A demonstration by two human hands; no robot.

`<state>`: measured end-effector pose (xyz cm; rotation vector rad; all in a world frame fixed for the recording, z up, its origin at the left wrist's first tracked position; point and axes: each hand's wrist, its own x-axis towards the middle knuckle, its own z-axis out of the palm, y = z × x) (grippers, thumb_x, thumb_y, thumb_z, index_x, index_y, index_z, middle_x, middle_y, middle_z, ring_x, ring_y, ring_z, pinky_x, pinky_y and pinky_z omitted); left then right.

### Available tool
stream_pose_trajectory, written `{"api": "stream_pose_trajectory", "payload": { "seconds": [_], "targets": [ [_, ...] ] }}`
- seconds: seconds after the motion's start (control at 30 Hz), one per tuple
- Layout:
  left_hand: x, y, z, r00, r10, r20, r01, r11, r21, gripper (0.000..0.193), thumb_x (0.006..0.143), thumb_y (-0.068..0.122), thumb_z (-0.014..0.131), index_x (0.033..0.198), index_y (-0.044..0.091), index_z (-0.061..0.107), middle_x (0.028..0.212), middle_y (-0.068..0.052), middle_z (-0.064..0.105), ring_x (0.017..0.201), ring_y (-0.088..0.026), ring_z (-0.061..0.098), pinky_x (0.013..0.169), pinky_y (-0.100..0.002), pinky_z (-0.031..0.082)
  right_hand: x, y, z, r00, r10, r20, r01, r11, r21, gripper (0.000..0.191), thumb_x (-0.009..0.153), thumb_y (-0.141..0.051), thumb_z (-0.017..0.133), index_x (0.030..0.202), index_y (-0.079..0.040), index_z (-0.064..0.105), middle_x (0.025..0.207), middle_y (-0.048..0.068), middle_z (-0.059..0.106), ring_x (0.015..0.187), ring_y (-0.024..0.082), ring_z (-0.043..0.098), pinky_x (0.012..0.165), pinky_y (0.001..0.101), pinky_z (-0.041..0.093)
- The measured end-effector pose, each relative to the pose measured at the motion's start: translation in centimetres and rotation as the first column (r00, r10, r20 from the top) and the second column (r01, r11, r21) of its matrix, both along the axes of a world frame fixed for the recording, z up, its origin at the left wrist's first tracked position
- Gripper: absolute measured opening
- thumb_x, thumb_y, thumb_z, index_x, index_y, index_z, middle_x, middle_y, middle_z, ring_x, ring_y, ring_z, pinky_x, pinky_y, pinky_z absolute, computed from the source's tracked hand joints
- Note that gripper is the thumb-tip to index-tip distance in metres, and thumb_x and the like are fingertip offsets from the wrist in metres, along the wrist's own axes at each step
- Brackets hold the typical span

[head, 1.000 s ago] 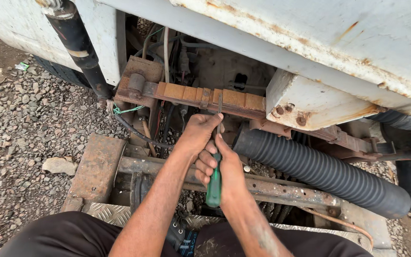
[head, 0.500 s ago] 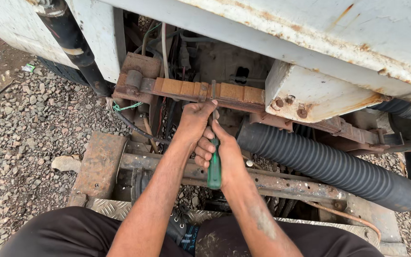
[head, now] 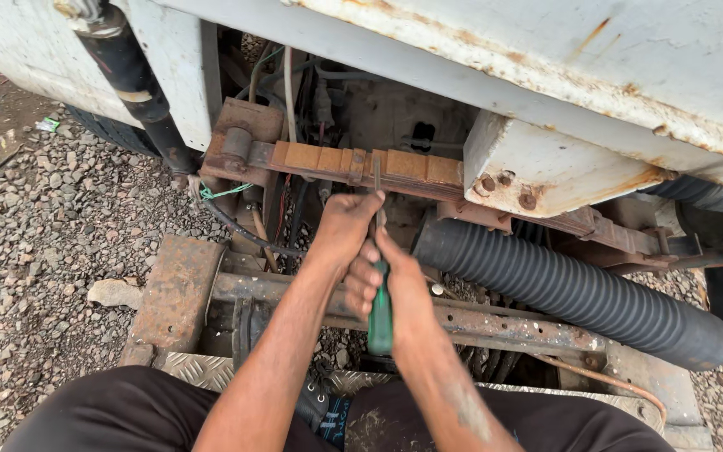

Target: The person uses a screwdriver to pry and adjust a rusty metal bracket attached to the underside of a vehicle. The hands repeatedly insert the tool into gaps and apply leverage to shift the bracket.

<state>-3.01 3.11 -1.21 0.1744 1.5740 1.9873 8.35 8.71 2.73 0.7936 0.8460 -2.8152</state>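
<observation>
Both hands (head: 370,251) grip the green-handled screwdriver (head: 380,311), shaft between fingers (head: 361,280).

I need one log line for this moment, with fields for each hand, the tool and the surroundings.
left hand: steadies shaft | right hand: grips screwdriver | tip: at leaf spring | nearby: hose, gravel

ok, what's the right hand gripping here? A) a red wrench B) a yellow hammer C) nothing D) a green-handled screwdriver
D: the right hand wraps a green-handled screwdriver, whose shaft runs up to the rusty leaf spring, with the left hand closed around the shaft near the tip.
</observation>
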Motion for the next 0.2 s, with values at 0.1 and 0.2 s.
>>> {"api": "stream_pose_trajectory", "payload": {
  "seconds": [0.1,0.2],
  "targets": [
    [0.6,-0.4,0.0,1.0,-0.025,0.016,0.026,1.0,-0.015,0.045,0.1,0.031,0.063,0.068,0.0,0.063,0.055,-0.004,0.058,0.043,-0.011,0.049,0.041,-0.028,0.04,1.1,-0.7,-0.4,1.0,0.002,-0.022,-0.003,0.999,-0.036,0.04,0.106,-0.046,0.048,0.077,-0.018,0.046,0.052,-0.007,0.039,0.042,0.008,0.04,0.036,0.0252,0.035],
    [0.0,-0.5,1.1,0.999,-0.009,0.033,0.011,0.999,-0.051,0.045,0.1,0.034,0.063,0.069,0.002,0.061,0.053,-0.004,0.055,0.037,-0.013,0.044,0.035,-0.029,0.035,0.0,-0.6,-0.5,1.0,-0.012,0.012,0.011,0.995,0.097,0.041,0.107,-0.047,0.048,0.078,-0.017,0.046,0.054,-0.006,0.039,0.043,0.009,0.04,0.038,0.0259,0.037]
  ]
}}
